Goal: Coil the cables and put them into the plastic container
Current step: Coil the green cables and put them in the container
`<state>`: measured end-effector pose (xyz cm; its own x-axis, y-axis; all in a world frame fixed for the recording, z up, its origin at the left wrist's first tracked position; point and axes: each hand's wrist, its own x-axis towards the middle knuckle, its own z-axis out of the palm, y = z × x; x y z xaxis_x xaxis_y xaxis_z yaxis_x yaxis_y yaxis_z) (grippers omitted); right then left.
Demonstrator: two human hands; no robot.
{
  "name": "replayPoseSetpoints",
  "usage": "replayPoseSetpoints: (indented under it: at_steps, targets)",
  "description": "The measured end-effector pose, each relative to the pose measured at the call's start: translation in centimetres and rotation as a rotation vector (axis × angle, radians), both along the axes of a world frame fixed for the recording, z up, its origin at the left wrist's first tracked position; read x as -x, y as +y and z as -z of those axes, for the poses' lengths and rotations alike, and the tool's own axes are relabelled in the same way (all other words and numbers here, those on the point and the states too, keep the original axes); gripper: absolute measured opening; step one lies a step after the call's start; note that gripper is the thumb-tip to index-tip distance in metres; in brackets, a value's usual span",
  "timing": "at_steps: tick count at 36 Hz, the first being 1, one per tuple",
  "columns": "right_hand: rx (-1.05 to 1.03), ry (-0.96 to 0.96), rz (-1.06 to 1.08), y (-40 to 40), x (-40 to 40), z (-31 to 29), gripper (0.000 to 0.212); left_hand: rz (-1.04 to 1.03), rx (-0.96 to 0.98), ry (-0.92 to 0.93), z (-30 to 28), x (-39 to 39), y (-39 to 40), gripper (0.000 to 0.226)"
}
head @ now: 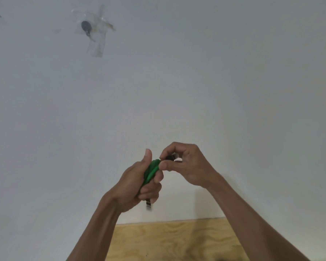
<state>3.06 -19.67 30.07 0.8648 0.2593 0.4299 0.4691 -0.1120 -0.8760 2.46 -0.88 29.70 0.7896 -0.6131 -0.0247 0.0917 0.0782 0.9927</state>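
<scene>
A person's left hand [137, 182] is gripping a coiled green cable [151, 171] upright before a white wall [177, 81], while right-hand fingertips [163, 164], just above, are pinching its dark connector end [170, 157].

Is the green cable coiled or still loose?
Coiled: the green cable sits bunched in the left hand; the right hand pinches its dark plug.
</scene>
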Motion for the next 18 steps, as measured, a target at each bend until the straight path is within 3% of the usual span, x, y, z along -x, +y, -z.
replayPoseSetpoints:
  at_steps: [6,14,18]
  targets:
    - [-0.255,0.064,-0.037,2.3,1.1,1.9,0.005,0.040,0.176,0.099,0.2,-0.6,0.4,0.072]
    - [-0.381,0.019,0.084,4.1,1.8,2.4,0.009,0.184,0.314,0.187,0.1,-1.2,0.8,0.070]
    - [-0.523,0.135,0.003,3.9,1.9,2.1,0.010,0.202,0.306,0.180,0.0,-1.0,0.7,0.070]
